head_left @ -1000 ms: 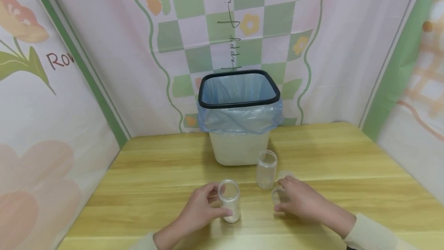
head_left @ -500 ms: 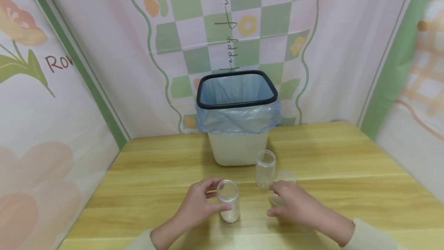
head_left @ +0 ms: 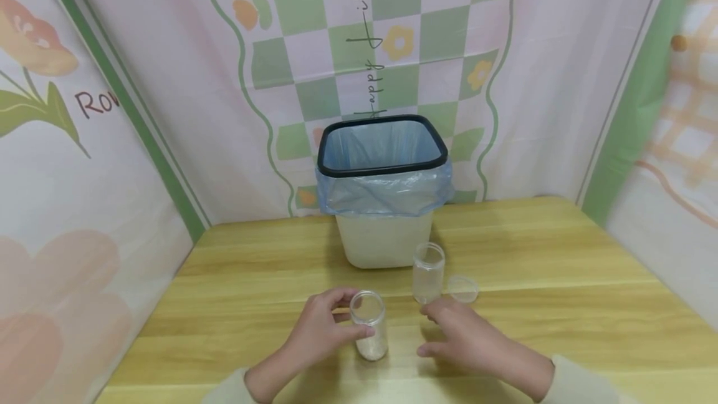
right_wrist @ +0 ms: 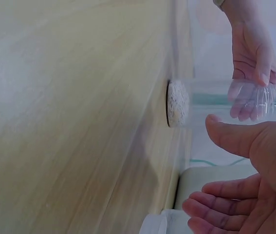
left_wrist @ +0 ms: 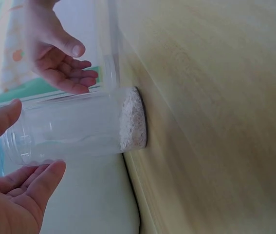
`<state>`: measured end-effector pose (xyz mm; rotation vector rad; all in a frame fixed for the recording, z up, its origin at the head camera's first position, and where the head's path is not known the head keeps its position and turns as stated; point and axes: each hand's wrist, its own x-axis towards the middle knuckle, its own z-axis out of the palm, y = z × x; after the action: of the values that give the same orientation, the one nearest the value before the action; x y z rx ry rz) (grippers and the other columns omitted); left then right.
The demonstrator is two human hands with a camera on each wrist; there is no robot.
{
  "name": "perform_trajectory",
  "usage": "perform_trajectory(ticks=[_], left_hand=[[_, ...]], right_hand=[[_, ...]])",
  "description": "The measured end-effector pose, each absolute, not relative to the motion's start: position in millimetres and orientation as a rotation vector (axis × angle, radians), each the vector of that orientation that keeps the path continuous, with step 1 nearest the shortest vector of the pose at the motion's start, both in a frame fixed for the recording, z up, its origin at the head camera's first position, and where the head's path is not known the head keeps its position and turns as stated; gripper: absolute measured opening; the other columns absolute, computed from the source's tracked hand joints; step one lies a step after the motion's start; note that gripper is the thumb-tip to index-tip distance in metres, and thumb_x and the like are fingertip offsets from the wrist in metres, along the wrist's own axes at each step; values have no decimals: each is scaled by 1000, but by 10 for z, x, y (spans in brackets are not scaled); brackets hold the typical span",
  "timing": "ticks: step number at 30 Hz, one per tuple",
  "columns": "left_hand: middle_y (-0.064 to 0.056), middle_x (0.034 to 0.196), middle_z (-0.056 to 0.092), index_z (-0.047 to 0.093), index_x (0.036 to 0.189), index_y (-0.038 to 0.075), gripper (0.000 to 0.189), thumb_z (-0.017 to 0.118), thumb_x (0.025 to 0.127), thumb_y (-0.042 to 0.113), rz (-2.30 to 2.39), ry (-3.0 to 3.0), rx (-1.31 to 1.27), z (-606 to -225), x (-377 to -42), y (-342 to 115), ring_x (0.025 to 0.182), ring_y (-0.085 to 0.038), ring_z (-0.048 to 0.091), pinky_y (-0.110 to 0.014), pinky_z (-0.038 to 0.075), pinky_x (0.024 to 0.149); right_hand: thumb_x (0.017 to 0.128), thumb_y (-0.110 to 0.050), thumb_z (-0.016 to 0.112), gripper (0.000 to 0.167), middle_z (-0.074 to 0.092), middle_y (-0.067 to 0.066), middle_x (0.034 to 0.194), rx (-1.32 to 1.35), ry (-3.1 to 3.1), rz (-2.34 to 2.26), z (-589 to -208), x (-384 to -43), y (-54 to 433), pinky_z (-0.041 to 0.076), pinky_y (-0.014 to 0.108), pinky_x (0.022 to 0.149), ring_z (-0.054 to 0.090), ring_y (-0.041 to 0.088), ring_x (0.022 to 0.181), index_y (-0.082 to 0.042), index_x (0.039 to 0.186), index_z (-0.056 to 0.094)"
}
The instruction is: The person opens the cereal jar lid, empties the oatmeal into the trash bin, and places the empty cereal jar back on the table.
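Note:
My left hand (head_left: 320,332) holds a clear plastic jar (head_left: 368,323) standing upright on the table, its thumb and fingers around the upper part. A shallow layer of white, rice-like grains (left_wrist: 133,119) lies at the jar's bottom, and its mouth is uncovered. To the right, my right hand (head_left: 468,338) hovers low over the table with thumb and fingers apart, nothing between them. Just beyond it stands a second clear jar (head_left: 429,272), lidless, with no grains visible inside. A clear round lid (head_left: 463,290) lies to that jar's right.
A pale bin (head_left: 386,239) with a black rim and a blue liner bag stands at the back of the wooden table (head_left: 252,279). Patterned curtains (head_left: 168,98) enclose the table at the back and sides.
My right hand has let go of a clear lid and shifted left toward the held jar. That lid is now hidden behind the hand. My left hand has stayed at its jar.

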<state>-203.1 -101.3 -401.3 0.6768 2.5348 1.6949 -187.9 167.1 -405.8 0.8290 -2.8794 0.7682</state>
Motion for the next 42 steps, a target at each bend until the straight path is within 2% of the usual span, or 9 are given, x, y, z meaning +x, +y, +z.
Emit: perform_trajectory(ticks=[8, 14, 19, 26, 35, 42], left_hand=[[-14, 111, 65, 63, 115, -5, 51, 85, 75, 16, 1818, 2422, 619, -4035, -2023, -1011, 108, -33, 62, -28, 54, 83], [-13, 111, 64, 62, 115, -4, 48, 84, 75, 9, 1909, 2321, 538, -4050, -2020, -998, 111, -34, 60, -28, 53, 85], [-18, 112, 64, 61, 114, -5, 47, 83, 75, 9, 1931, 2323, 535, -4110, -2042, -979, 110, -32, 61, -27, 53, 87], [-15, 115, 63, 61, 117, -3, 47, 81, 77, 9, 1973, 2265, 512, -4188, -2059, -963, 114, -31, 60, -26, 51, 89], [-15, 120, 61, 55, 122, -4, 49, 78, 80, 9, 2015, 2150, 486, -4230, -2049, -930, 118, -31, 56, -26, 50, 91], [-18, 123, 59, 51, 124, -8, 51, 75, 81, 4, 2064, 2076, 458, -4250, -2031, -904, 119, -32, 55, -27, 50, 91]], right_hand=[[81, -38, 77, 59, 63, 14, 114, 837, -2868, 786, -4025, -1882, 1612, 53, 47, 82, 61, 28, 97, 4, 120, 60], [84, -40, 73, 58, 62, 11, 115, 880, -2843, 823, -3996, -1910, 1593, 54, 45, 83, 60, 25, 100, 1, 123, 60], [82, -43, 74, 61, 62, 12, 119, 873, -2793, 799, -3987, -1937, 1552, 52, 49, 87, 61, 28, 102, -1, 123, 60], [81, -44, 75, 65, 61, 12, 122, 881, -2781, 872, -3959, -1957, 1485, 49, 52, 91, 60, 29, 106, -2, 127, 58], [81, -48, 74, 70, 60, 10, 125, 952, -2761, 925, -3993, -1998, 1443, 49, 50, 91, 59, 27, 108, -1, 129, 55], [77, -42, 79, 70, 61, 9, 123, 975, -2756, 999, -4037, -2034, 1409, 50, 48, 90, 59, 27, 108, -1, 129, 55]])
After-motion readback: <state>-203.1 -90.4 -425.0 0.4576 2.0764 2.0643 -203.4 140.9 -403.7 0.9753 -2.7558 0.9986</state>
